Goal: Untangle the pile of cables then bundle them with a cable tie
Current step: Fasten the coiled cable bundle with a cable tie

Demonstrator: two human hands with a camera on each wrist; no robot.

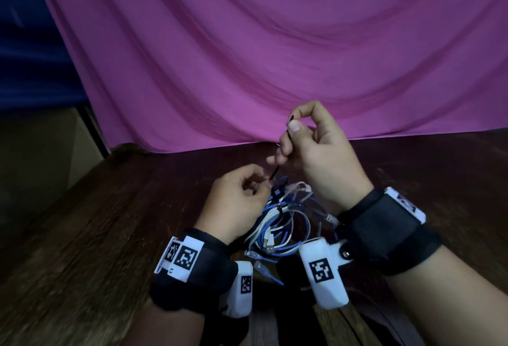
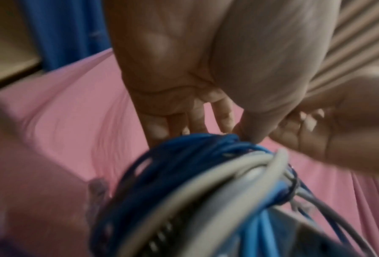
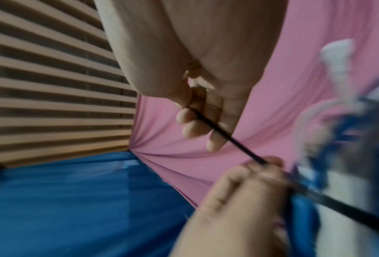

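Observation:
A coiled bundle of blue and white cables hangs just above the dark wooden table, between my two wrists. A thin black cable tie runs up from the bundle. My left hand pinches the tie's lower end right at the bundle. My right hand pinches the tie's free tail higher up, thumb against index finger. The right wrist view shows the cable tie stretched taut from my right hand to my left hand. In the left wrist view the cables fill the foreground, blurred.
A pink cloth hangs as a backdrop down to the table's far edge. A blue sheet and a pale wall lie at the left. Loose cable plugs dangle beneath the bundle near my wrists.

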